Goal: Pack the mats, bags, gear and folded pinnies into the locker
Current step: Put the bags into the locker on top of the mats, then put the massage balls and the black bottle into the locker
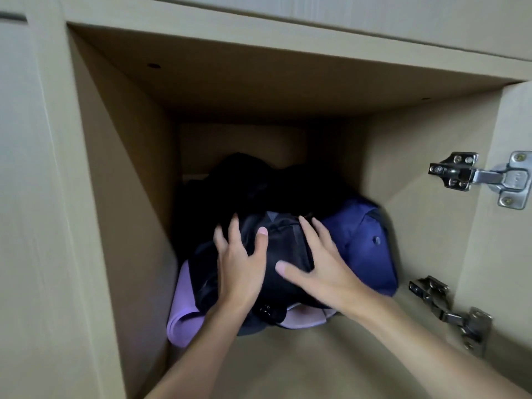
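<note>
While the crumpled black bag (pixel 276 246) sat on the purple mat (pixel 184 312) in the locker (pixel 129 168), next to a navy bag (pixel 359 240), the left hand (pixel 239 263) and right hand (pixel 322 263) pressed on it, fingers spread wide.

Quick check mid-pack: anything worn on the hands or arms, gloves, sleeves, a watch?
No. The left hand and right hand are bare: no gloves, rings or watch. No sleeve is in view up to the frame's edge. Nails look short, unpainted.
</note>
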Tool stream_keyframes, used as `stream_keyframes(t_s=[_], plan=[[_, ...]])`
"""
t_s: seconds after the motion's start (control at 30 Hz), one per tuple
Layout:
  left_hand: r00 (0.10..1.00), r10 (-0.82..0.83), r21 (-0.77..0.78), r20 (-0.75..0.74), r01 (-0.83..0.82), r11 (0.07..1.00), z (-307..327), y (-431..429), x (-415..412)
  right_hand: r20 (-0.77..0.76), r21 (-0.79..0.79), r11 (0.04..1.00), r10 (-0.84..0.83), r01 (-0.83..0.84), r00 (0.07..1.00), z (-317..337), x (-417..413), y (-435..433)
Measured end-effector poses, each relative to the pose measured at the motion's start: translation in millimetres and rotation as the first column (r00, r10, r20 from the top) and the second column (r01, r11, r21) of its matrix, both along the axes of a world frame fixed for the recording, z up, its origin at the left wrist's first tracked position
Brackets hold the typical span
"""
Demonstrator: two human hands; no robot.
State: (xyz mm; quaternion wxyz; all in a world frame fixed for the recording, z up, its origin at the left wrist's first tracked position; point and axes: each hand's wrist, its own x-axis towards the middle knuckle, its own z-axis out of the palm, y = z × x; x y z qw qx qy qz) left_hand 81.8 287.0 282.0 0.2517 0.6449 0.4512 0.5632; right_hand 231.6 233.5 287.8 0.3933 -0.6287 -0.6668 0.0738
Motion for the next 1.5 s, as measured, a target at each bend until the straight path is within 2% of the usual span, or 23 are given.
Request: stream_keyframes(t_s=[0.1,0.17,0.23,0.27,0.4,0.57,0.73,0.9,1.07,1.27,1.4,1.5], plan=[[1.000,0.003,-0.020,-0.024,-0.003,1.000,2.1,-1.2,-1.4,0.186,0.026,1.000,0.003,-0.008,0.982,-17.1,1.4,-22.9],[0.976,0.098,0.004,-0.194,-0.099,0.995,-2.5,-8.6,-6.3,0.251,0.084,0.996,-0.026,0.005,0.968,-18.6,-0.4,-19.4],[0.899,0.215,0.085,-0.382,-0.197,0.977,-12.0,-18.6,-14.5,0.263,0.141,0.990,-0.061,0.024,0.963,-17.8,-2.9,-10.0],[0.872,0.241,0.105,-0.426,-0.217,0.971,-18.3,-22.9,-19.9,0.265,0.163,0.986,-0.070,0.027,0.962,-18.1,-4.7,-4.1],[0.824,0.292,0.136,-0.486,-0.259,0.956,-44.6,-26.0,-38.9,0.193,0.220,0.974,-0.101,0.057,0.976,-10.0,-11.8,26.9],[0.812,0.337,0.171,-0.476,-0.290,0.942,-61.2,-19.3,-40.8,0.171,0.220,0.975,-0.057,0.018,0.984,-18.0,-11.2,30.6],[0.810,0.405,0.255,-0.424,-0.322,0.912,-67.1,-10.9,-40.4,0.293,0.220,0.975,-0.107,0.042,0.950,-44.5,-1.2,18.8],[0.829,0.360,0.220,-0.427,-0.291,0.931,-56.0,-1.8,-39.9,0.287,0.179,0.978,-0.152,0.103,0.946,-31.6,-15.5,52.0],[0.834,0.347,0.212,-0.429,-0.281,0.936,-58.7,-6.2,-39.9,0.262,0.110,0.989,-0.126,0.100,0.957,-41.7,-6.6,32.7],[0.870,0.202,0.158,-0.449,-0.145,0.977,-61.9,-29.7,-39.6,0.223,0.088,0.986,-0.161,0.145,0.962,-53.1,-7.1,-4.4],[0.906,0.132,0.182,-0.403,-0.062,0.981,-78.0,-62.1,-35.9,0.165,0.070,0.981,-0.191,0.182,0.968,-66.1,-9.2,-43.0],[0.884,0.084,0.229,-0.460,0.026,0.973,-93.5,-97.6,-25.7,0.176,0.064,0.985,-0.170,0.161,0.970,-81.9,-13.5,-79.4]])
